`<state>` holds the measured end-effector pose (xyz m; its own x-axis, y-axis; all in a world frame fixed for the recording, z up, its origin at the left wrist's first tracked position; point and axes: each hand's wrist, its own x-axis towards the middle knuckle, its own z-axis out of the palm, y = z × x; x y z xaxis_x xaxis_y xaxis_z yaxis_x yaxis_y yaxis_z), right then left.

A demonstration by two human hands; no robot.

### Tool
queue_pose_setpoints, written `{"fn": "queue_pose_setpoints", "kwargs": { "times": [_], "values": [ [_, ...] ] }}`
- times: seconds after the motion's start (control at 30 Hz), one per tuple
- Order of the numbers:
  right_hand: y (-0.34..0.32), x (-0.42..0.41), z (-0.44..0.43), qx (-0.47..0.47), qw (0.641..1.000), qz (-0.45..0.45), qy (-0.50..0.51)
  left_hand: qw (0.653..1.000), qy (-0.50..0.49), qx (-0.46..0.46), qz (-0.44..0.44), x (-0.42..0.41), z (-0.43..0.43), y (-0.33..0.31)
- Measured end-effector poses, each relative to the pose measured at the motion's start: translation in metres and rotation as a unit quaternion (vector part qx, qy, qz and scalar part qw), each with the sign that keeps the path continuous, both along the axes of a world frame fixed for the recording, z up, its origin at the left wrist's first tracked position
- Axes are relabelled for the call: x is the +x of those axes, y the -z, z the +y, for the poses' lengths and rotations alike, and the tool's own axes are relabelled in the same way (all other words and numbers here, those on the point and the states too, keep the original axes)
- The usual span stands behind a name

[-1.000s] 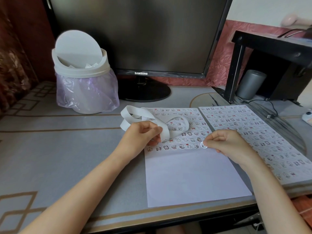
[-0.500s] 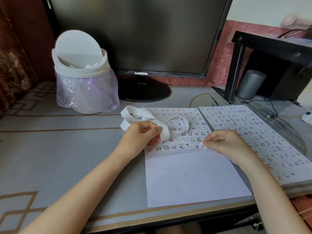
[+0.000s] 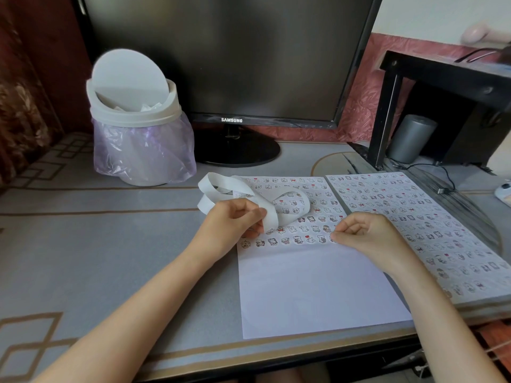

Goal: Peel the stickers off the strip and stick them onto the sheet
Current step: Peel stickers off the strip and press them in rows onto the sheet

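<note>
Left hand [image 3: 229, 225] is gripping looped white paper strip [image 3: 269, 218]; right hand [image 3: 367, 236], fingers curled, is pinching small sticker [image 3: 332, 239] onto white paper sheet [image 3: 318, 286]. Strip is lying just left of right hand, its free end hanging toward it.

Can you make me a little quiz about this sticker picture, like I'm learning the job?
1. True or false: the right hand pinches a sticker at the right end of the lowest sticker row on the near sheet.
2. Which hand grips the looped white strip? A) left hand B) right hand C) neither
3. Fill in: the swing-lid bin stands on the desk beside the ___.
Key: 1 true; 2 A; 3 monitor.
</note>
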<state>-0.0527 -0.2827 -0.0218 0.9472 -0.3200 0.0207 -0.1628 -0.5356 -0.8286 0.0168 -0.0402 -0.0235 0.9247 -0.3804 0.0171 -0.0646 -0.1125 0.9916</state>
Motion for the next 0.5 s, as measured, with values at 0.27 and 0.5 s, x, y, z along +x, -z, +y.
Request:
{"fn": "queue_pose_setpoints", "kwargs": {
  "times": [0.27, 0.5],
  "values": [
    [0.0009, 0.0008, -0.0034, 0.007, 1.000, -0.006, 0.008, 1.000, -0.003, 0.002, 0.005, -0.0003, -0.0002, -0.0005],
    [0.0054, 0.0033, -0.0026, 0.006, 0.999, -0.020, 0.037, 1.000, -0.004, 0.002, 0.006, -0.0008, 0.0000, -0.0015]
  ]
}}
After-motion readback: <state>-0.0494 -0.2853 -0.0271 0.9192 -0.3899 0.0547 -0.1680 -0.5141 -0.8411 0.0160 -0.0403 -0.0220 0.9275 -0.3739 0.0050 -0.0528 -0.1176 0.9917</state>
